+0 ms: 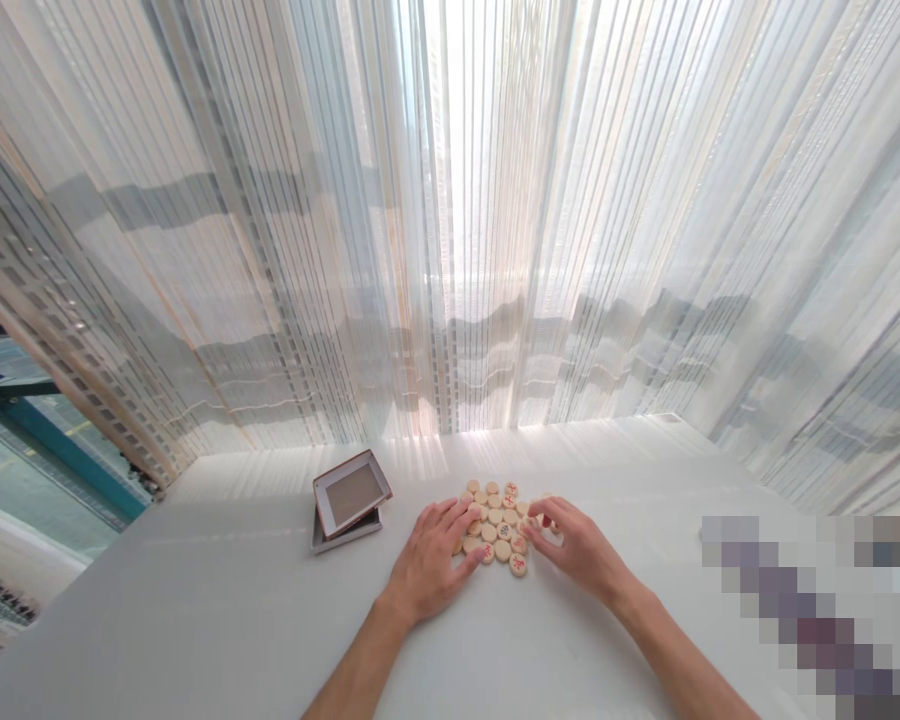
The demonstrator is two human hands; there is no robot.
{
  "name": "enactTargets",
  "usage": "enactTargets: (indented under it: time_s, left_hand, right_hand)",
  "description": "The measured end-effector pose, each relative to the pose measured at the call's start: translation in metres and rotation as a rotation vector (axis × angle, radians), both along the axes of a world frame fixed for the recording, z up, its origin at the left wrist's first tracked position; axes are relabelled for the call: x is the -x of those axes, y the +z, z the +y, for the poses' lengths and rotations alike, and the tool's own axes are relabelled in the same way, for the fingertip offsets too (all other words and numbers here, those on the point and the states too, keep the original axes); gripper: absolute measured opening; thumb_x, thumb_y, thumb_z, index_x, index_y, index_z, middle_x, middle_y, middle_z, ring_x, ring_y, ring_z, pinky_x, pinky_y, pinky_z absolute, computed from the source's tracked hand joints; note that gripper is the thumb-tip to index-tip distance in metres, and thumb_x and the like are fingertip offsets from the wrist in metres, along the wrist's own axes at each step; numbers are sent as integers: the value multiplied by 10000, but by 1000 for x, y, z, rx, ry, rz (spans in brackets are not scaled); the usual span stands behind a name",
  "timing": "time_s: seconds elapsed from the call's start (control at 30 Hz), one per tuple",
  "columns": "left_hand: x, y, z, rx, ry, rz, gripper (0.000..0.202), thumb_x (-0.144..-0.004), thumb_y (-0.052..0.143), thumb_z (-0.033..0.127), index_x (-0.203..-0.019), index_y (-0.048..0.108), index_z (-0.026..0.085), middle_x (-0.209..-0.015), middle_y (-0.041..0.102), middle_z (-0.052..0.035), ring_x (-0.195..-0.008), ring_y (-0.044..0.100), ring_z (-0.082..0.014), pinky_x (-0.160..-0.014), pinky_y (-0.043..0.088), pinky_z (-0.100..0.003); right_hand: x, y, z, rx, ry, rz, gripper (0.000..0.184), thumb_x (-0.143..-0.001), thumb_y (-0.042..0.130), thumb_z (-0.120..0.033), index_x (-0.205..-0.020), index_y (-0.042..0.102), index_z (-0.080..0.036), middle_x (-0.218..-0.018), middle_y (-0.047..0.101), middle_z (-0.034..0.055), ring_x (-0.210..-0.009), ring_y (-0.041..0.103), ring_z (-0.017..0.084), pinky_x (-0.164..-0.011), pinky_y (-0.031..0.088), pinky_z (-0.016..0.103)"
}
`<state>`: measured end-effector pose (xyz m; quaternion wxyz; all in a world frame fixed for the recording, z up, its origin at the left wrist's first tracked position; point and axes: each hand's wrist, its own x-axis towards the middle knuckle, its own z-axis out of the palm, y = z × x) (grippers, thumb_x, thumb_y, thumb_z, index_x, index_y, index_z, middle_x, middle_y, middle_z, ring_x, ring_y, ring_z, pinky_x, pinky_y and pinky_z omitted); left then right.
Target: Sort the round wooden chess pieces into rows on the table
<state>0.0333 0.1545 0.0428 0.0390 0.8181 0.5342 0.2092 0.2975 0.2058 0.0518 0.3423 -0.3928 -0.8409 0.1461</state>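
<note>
Several round, pale wooden Chinese chess pieces (503,550) lie close together on the white table (270,620). Some show red or dark characters; others are blank side up. My left hand (436,560) rests over the left edge of the cluster, fingers spread and touching pieces, partly hiding them. At the right side of the group, my right hand (574,545) has its thumb and index finger bent together on a Chinese chess piece (526,524). Other pieces beyond that hand are partly covered by its fingers.
To the left stands an open box, its lid (352,492) tilted across the lower tray (345,538). A sheer striped curtain (450,300) hangs along the table's far edge. At the right, a blurred-out patch (817,630) hides part of the scene.
</note>
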Motion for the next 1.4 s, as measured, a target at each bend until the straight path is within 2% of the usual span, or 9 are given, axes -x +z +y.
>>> enactTargets:
  time_s: [0.2, 0.47, 0.63, 0.83, 0.93, 1.07, 1.2, 1.33, 1.4]
  left_hand:
    - [0, -1, 1, -13, 2, -3, 479, -996, 467, 473, -1449, 454, 319, -1488, 513, -12, -1391, 418, -265, -1189, 315, -515]
    - [-1, 0, 0, -45, -1, -69, 367, -996, 495, 350, -1357, 524, 293, -1450, 547, -10, -1357, 442, -254, -1169, 352, -494]
    - [-2, -3, 1, -115, -23, -179, 255, -963, 550, 240, -1211, 602, 260, -1316, 635, -33, -1274, 506, -255, -1112, 405, -486]
    - [-6, -5, 2, -170, -60, -255, 174, -935, 592, 165, -1080, 639, 248, -1104, 696, -36, -1098, 593, -241, -1028, 454, -472]
    - [-8, -3, -1, -188, -75, -254, 162, -939, 577, 150, -1060, 636, 241, -1032, 692, -36, -1025, 604, -234, -993, 471, -463]
    - [-13, 1, -8, -235, -93, -244, 147, -935, 577, 169, -1062, 622, 227, -1014, 681, -47, -1018, 598, -237, -1031, 445, -481]
    - [-20, 6, -16, -233, -169, -189, 117, -893, 592, 146, -974, 616, 227, -955, 677, -35, -988, 611, -226, -1048, 440, -473]
    - [-14, 7, -23, -197, -222, -94, 121, -869, 593, 132, -934, 614, 232, -942, 681, -28, -977, 626, -219, -1065, 441, -465]
    - [-6, 6, -26, -190, -204, -58, 177, -885, 556, 116, -991, 622, 242, -1035, 690, -35, -1052, 623, -222, -1077, 439, -457]
  right_hand:
    - [-17, 12, -5, 35, -58, -55, 129, -919, 603, -304, -823, 534, -255, -802, 600, 2, -745, 601, 185, -672, 521, 310]
    - [-18, 7, -3, 103, -13, -179, 144, -879, 644, -300, -765, 573, -246, -797, 622, 2, -764, 605, 195, -713, 525, 340]
    - [-22, 12, -4, 101, -29, -111, 93, -917, 607, -349, -928, 627, -260, -922, 625, 30, -824, 629, 204, -768, 538, 359]
    - [-24, 12, 0, 59, -29, -63, 182, -972, 543, -403, -1073, 645, -291, -1102, 642, 65, -1009, 622, 240, -904, 526, 417]
    - [-23, 7, 2, 56, -35, -85, 326, -940, 577, -504, -1201, 618, -313, -1291, 591, 83, -1204, 549, 279, -1000, 484, 463]
    - [-22, -5, 4, 147, -19, -183, 682, -819, 655, -652, -1412, 484, -362, -1544, 387, 82, -1418, 350, 337, -1114, 368, 535]
    - [-23, -12, 5, 257, -16, -263, 997, -672, 726, -733, -1522, 340, -381, -1620, 261, 88, -1489, 205, 374, -1158, 280, 560]
    - [-22, -12, 4, 280, 1, -290, 1115, -581, 780, -735, -1534, 308, -401, -1652, 185, 69, -1508, 130, 389, -1186, 191, 572]
    - [-18, -13, 4, 279, 9, -299, 1149, -555, 781, -754, -1537, 303, -398, -1663, 145, 69, -1513, 97, 396, -1199, 119, 590]
